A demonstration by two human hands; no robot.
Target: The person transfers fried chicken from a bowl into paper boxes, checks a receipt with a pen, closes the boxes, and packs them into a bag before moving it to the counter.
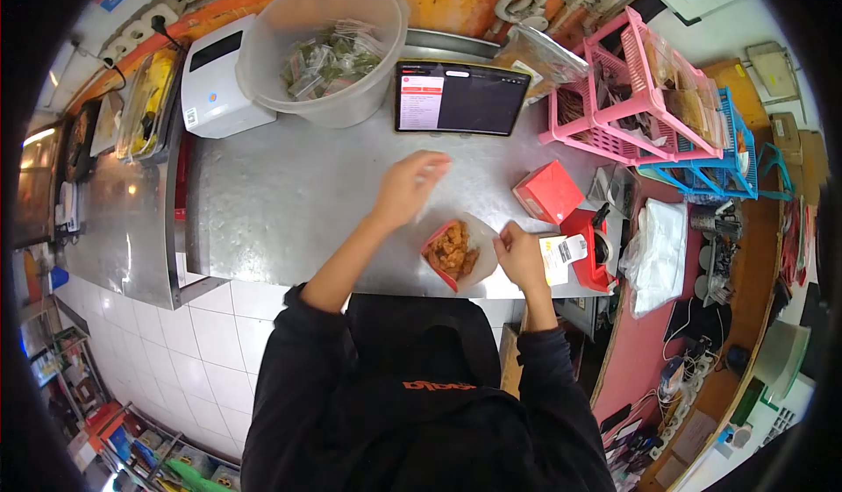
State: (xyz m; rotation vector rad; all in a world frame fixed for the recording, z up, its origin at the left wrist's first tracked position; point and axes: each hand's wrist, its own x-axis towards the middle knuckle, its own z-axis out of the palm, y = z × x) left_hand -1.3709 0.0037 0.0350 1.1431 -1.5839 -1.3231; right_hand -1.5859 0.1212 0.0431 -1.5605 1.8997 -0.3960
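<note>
A food box [481, 273] with red outer sides and a pale inside stands raised open near the counter's front edge. Golden-brown fried pieces [451, 250], which look like fried chicken, fill it. My right hand [521, 259] is at the box's right side, fingers curled and thumb against the pale flap's edge. Over the counter, above and left of the box, my left hand [412, 188] is in the air. Its fingers are stretched out, partly blurred, and I see nothing in them.
A closed red box [549, 192] sits right of centre, beside a red holder [589, 251] and a white printed label [558, 255]. Behind are a tablet [460, 97], a large plastic tub [254, 67] of small packets and a white printer [215, 80]. Pink baskets [605, 132] stand right.
</note>
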